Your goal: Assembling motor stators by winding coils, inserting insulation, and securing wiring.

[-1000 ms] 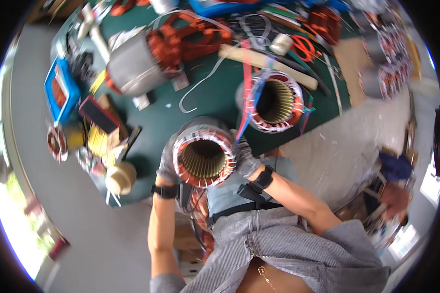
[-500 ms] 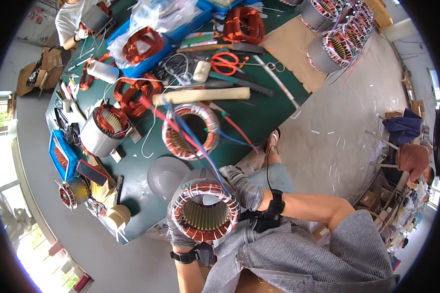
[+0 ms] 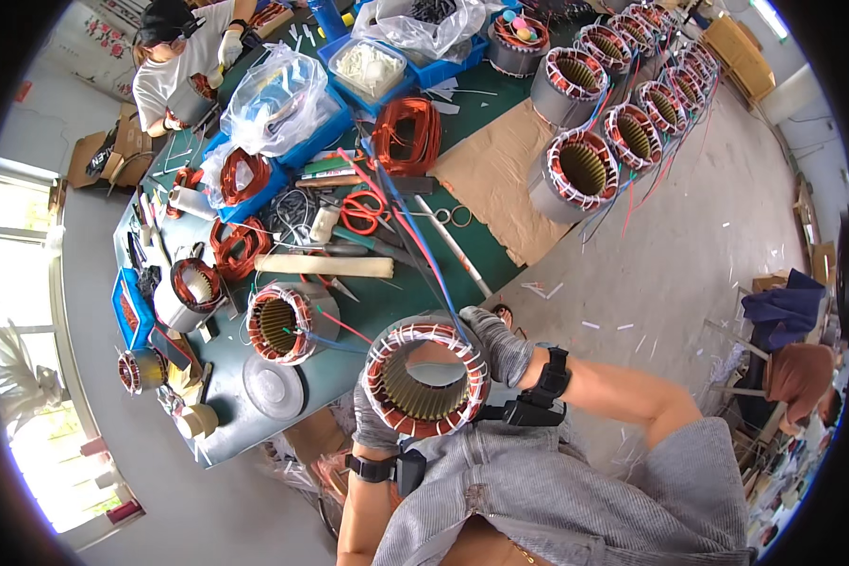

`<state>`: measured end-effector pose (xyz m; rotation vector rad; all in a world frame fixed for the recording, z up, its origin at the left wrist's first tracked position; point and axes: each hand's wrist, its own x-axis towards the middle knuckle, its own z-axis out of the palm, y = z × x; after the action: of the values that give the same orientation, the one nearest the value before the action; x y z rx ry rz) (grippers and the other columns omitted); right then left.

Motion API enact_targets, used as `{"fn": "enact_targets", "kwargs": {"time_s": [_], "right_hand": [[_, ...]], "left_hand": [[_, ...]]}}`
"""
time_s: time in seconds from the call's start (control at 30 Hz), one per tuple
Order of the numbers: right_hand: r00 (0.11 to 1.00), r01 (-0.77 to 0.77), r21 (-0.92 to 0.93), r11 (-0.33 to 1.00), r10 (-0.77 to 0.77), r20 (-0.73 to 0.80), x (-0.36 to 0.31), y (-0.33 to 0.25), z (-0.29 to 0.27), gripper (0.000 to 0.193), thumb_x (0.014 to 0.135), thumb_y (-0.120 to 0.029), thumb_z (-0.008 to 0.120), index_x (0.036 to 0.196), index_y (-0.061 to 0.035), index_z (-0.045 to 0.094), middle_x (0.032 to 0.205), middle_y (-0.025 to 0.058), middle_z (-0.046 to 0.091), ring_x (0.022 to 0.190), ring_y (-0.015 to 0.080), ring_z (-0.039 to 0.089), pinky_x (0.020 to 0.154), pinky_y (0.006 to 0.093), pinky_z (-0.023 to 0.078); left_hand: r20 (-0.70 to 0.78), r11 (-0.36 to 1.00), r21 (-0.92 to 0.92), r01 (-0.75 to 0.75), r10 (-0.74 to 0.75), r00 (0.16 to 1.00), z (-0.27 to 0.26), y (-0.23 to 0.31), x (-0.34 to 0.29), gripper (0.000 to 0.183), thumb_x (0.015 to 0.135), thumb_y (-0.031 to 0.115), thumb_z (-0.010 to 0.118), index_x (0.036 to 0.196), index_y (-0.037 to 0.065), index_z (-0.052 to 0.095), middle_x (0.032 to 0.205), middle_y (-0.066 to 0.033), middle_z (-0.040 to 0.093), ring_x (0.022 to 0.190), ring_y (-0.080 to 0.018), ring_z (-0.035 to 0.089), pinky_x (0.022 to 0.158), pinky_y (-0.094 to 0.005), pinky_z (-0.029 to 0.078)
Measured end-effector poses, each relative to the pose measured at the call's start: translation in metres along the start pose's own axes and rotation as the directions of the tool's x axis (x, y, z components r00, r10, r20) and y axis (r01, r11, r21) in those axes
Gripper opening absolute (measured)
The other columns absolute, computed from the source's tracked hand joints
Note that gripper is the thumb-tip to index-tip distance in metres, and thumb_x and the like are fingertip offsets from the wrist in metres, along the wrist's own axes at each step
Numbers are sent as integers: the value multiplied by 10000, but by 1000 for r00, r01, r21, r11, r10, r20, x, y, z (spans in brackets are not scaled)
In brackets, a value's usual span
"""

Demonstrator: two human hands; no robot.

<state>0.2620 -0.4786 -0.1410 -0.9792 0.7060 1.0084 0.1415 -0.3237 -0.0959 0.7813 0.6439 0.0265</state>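
Observation:
Between my two grey-gloved hands is a motor stator with white-laced copper windings (image 3: 407,391), its open bore facing up at me. My left hand (image 3: 374,422) grips its left side, the fingers mostly hidden behind the metal. My right hand (image 3: 502,345) is closed on the upper right side. Red, blue and black lead wires (image 3: 413,231) rise from the stator and stretch over the table. Left of it, another wound stator (image 3: 275,325) stands on the green table (image 3: 349,307), close to a round grey disc (image 3: 274,387).
Red scissors (image 3: 362,213), a pale wooden bar (image 3: 324,266) and copper coils (image 3: 407,137) lie on the table. Several finished stators (image 3: 575,174) line the right side, partly beside brown cardboard (image 3: 486,179). A co-worker (image 3: 184,66) handles a stator at far left.
The held stator has moved right, away from the table stator and the grey disc, with both hands still on it. My view has swung, showing more of the stator row and the co-worker.

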Motion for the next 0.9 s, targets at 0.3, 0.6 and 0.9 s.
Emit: {"fn": "enact_targets", "kwargs": {"time_s": [0.3, 0.6, 0.9], "right_hand": [[993, -65, -5, 998, 65, 98, -1, -114, 19, 242, 915, -294, 464, 902, -82, 579, 776, 48, 627, 669, 157, 591, 624, 304, 500], [978, -203, -363, 909, 205, -36, 75, -226, 38, 403, 922, -379, 290, 866, -85, 560, 812, 91, 635, 715, 229, 584, 758, 393, 460], [930, -219, -461, 860, 327, 169, 151, -299, 30, 316, 941, -302, 398, 1024, -53, 574, 950, 125, 645, 778, 206, 632, 734, 372, 526]], "left_hand": [[173, 954, -295, 54, -2, 985, 23, -19, 88, 348, 945, 195, 325, 1192, -2, 473, 1174, -114, 537, 1056, -214, 524, 942, -359, 423], [45, 941, -311, -134, 156, 987, 103, -13, 173, 404, 955, 271, 310, 1282, 58, 413, 1262, -127, 483, 1145, -253, 473, 989, -411, 388], [-39, 783, -622, -7, -22, 999, 131, -28, 247, 404, 924, 318, 354, 1223, 69, 463, 1235, -127, 502, 1104, -282, 495, 956, -482, 397]]}}
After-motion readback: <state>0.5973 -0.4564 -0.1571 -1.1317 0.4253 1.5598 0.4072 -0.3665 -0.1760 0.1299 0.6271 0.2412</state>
